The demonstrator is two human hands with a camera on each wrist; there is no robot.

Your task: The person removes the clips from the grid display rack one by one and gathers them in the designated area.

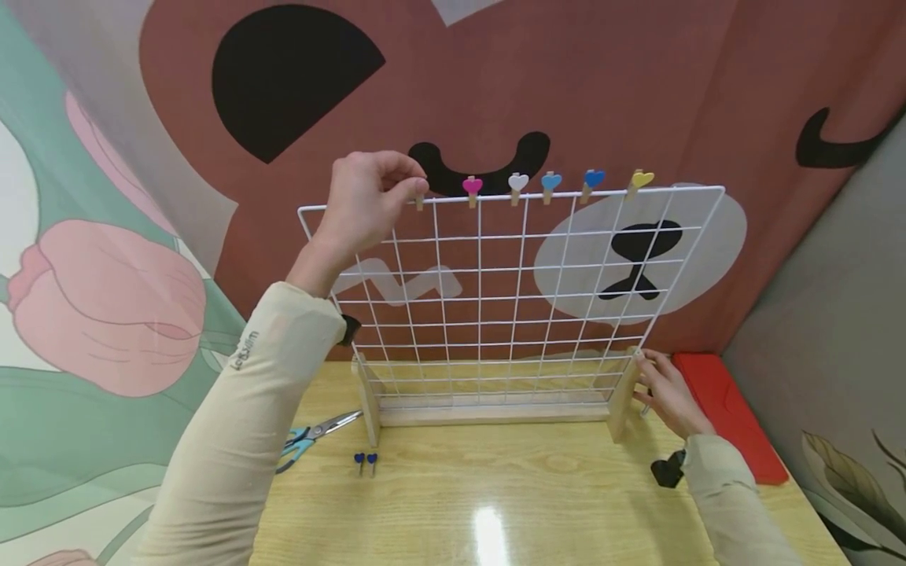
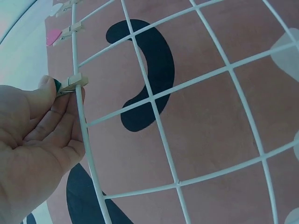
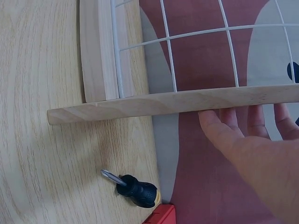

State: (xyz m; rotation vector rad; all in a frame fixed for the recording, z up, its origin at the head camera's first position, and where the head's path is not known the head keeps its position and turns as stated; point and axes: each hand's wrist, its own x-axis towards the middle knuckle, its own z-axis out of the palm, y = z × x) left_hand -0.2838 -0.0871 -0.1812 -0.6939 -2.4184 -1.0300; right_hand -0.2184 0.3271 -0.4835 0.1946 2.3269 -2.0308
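Bare wooden tabletop (image 1: 495,503) at lower centre is open for passing, blocked behind by the upright white wire grid panel (image 1: 510,291) on its wooden base (image 1: 488,413), with blue-handled scissors (image 1: 311,440) lower left and a flat red lid (image 1: 729,409) right.

**White wire grid and its wooden heart clips**

The small wooden clothespin with a dark green heart top (image 2: 70,84) sits clamped on the top wire of the upright white wire grid panel (image 1: 495,291), at the left end of a row of heart clips. The panel stands in a pale wooden base (image 1: 495,413) with two upright end feet, resting on the light wooden table (image 1: 495,503) against the wall.
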